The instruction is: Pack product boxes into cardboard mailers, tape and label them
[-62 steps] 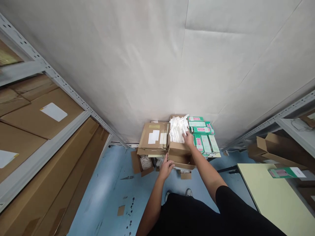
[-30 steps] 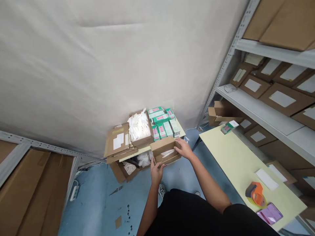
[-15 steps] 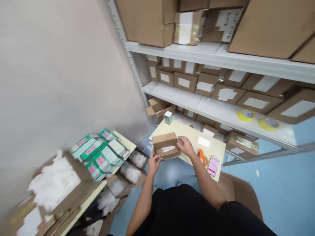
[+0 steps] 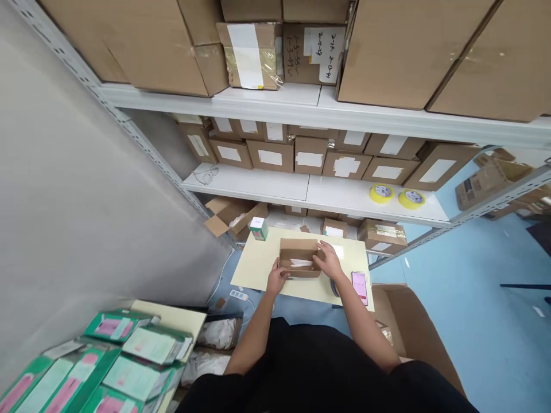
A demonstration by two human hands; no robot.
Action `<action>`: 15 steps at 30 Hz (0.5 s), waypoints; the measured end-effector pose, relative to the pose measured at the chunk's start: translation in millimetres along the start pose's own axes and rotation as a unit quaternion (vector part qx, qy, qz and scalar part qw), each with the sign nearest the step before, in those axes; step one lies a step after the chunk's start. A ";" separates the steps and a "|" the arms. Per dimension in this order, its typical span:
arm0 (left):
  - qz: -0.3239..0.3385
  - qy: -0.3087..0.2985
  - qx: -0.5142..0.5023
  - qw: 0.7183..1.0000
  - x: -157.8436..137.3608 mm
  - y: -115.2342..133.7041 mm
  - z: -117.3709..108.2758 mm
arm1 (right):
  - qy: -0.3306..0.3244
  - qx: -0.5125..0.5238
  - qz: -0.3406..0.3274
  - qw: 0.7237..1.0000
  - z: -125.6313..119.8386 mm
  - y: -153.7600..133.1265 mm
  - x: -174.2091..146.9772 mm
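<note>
An open cardboard box (image 4: 299, 248) is held between my two hands over the pale yellow table. White paper slips (image 4: 301, 263) lie inside it. My left hand (image 4: 276, 277) grips the box's near left corner, thumb over the edge. At the right end, my right hand (image 4: 329, 261) has its fingers over the box wall. To the left of the box stands a small green-and-white box (image 4: 259, 228). A phone with a pink screen (image 4: 360, 287) lies right of my right forearm, which partly covers a dark blue round thing (image 4: 334, 288).
The pale yellow table (image 4: 249, 267) stands before a metal shelf (image 4: 267, 182) of labelled cartons. Two yellow tape rolls (image 4: 381, 193) sit on it. Green-and-pink packages (image 4: 142, 346) cover a side table at left. A large open carton (image 4: 413, 321) stands on the right floor.
My view has turned to the right. The held box has come from the table's left front edge to over its middle, still between both hands.
</note>
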State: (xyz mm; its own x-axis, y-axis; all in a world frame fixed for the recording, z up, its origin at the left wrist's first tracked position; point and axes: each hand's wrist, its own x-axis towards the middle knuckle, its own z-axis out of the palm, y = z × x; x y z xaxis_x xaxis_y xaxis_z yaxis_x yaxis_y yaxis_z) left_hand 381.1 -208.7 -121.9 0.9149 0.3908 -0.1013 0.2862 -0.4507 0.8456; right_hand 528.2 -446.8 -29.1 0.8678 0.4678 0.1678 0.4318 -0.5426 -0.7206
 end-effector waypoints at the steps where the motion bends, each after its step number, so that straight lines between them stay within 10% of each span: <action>1: 0.005 -0.021 0.007 1.000 13.5 -4.4 -2.8 | 0.005 -0.010 0.008 1.000 8.9 -5.9 7.8; 9: 0.058 -0.129 0.079 0.987 57.5 -27.4 -33.0 | -0.003 0.082 0.079 0.993 95.8 -64.2 62.3; 15: 0.025 0.008 0.029 0.999 97.8 -39.4 -100.8 | -0.005 0.349 0.173 0.921 184.9 -77.2 108.0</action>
State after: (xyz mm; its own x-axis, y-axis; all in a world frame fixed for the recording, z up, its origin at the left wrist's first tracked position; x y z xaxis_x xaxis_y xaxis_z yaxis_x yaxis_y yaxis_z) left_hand 430.6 -71.8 -112.3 0.9242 0.3784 -0.0505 0.2558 -0.5156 0.8178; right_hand 543.1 -225.4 -79.7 0.9197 0.3596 -0.1579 -0.1374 -0.0820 -0.9871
